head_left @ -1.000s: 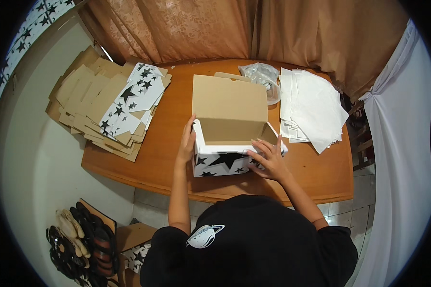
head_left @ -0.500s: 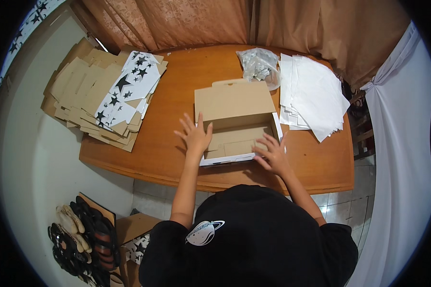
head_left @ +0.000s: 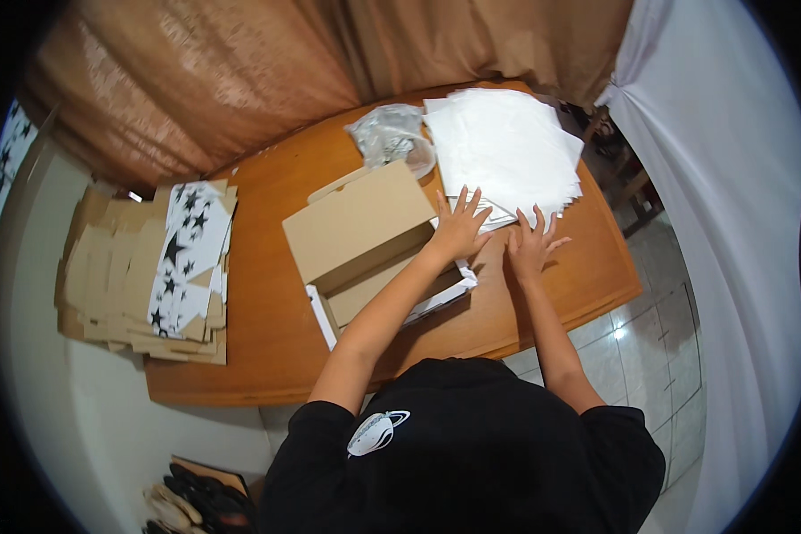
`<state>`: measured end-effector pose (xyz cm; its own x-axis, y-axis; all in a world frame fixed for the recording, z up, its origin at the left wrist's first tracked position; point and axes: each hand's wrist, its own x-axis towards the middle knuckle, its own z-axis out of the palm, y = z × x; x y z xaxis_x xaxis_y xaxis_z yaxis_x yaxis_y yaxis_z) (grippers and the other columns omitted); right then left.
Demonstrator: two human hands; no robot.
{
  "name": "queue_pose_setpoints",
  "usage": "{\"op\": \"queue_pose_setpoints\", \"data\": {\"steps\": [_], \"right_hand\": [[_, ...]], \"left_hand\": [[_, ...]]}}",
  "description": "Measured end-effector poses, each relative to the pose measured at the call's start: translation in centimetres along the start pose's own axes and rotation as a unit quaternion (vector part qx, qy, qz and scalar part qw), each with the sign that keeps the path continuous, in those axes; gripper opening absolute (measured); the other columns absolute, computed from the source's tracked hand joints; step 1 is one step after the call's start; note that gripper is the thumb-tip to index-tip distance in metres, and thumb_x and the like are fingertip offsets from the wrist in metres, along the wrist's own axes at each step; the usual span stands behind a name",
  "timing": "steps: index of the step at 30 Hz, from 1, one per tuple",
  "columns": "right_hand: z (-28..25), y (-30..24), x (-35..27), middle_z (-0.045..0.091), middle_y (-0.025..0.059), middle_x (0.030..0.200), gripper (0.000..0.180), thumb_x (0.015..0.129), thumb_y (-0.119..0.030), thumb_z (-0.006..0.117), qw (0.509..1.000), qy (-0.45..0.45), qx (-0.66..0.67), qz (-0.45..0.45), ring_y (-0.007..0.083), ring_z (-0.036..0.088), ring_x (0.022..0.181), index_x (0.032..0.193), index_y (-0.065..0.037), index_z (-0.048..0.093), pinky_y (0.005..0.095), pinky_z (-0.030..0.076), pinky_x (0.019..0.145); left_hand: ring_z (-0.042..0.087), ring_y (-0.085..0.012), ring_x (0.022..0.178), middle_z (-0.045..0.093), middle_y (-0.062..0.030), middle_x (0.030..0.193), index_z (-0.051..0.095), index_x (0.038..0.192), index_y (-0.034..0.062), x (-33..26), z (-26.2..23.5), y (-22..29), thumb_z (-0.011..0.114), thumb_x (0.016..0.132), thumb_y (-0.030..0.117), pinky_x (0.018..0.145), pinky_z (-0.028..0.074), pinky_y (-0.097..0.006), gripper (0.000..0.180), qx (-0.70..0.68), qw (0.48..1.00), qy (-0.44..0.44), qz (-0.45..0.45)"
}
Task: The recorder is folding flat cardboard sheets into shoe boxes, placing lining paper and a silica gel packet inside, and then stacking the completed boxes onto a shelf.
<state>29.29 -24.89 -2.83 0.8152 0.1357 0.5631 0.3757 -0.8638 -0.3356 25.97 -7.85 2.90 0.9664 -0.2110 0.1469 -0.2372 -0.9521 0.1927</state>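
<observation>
My left hand point(head_left: 460, 227) is open, fingers spread, at the near left corner of a stack of white paper sheets point(head_left: 507, 147). Beside it my right hand point(head_left: 531, 246) is open too, its fingertips at the stack's near edge. Neither hand grips anything. Under my left forearm stands an open cardboard box point(head_left: 360, 222), brown inside with white outer walls, its lid raised toward the far side. My forearm hides part of the box's inside.
A clear plastic bag point(head_left: 390, 138) with small contents lies behind the box. Flattened cardboard boxes point(head_left: 120, 267) are piled at the table's left, a white star-printed one point(head_left: 185, 258) on top. Shoes point(head_left: 200, 498) sit below the wooden table point(head_left: 258, 214) at lower left.
Both hands have left the box and moved right to the paper stack, my left arm now crossing over the box. The view has turned to the right. The sheets look more evenly gathered.
</observation>
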Motion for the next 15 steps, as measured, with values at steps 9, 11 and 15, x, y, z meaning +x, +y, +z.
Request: {"op": "queue_pose_setpoints", "data": {"steps": [9, 11, 15], "right_hand": [[1.8, 5.4, 1.1, 0.036, 0.0017, 0.132, 0.030, 0.073, -0.016, 0.063, 0.997, 0.013, -0.072, -0.020, 0.0305, 0.016, 0.131, 0.102, -0.022, 0.059, 0.0716, -0.004, 0.095], [1.9, 6.2, 1.3, 0.044, -0.0025, 0.125, 0.014, 0.074, -0.025, 0.065, 0.994, 0.047, -0.072, -0.061, 0.0290, 0.021, 0.129, 0.087, -0.020, 0.062, 0.0715, -0.003, 0.095], [0.9, 4.3, 2.2, 0.047, -0.0020, 0.122, 0.010, 0.077, -0.024, 0.063, 0.998, 0.010, -0.029, -0.053, 0.0289, 0.024, 0.128, 0.086, -0.021, 0.062, 0.0713, -0.004, 0.095]], "left_hand": [[0.024, -0.0425, 0.128, 0.027, -0.0260, 0.137, 0.043, 0.126, 0.0072, 0.7, 1.4, 0.2, 0.054, 0.083, 0.034, 0.104, 0.020, -0.052, 0.052, -0.102, 0.993, 0.005, 0.056], [0.025, -0.0426, 0.127, 0.027, -0.0264, 0.137, 0.044, 0.126, 0.0068, 0.6, 1.5, -0.2, 0.055, 0.083, 0.032, 0.104, 0.021, -0.050, 0.051, -0.144, 0.988, 0.028, 0.056], [0.029, -0.0432, 0.125, 0.030, -0.0277, 0.134, 0.044, 0.125, 0.0043, 0.1, 0.3, -1.2, 0.057, 0.083, 0.027, 0.103, 0.026, -0.043, 0.050, -0.197, 0.978, 0.069, 0.009]]}}
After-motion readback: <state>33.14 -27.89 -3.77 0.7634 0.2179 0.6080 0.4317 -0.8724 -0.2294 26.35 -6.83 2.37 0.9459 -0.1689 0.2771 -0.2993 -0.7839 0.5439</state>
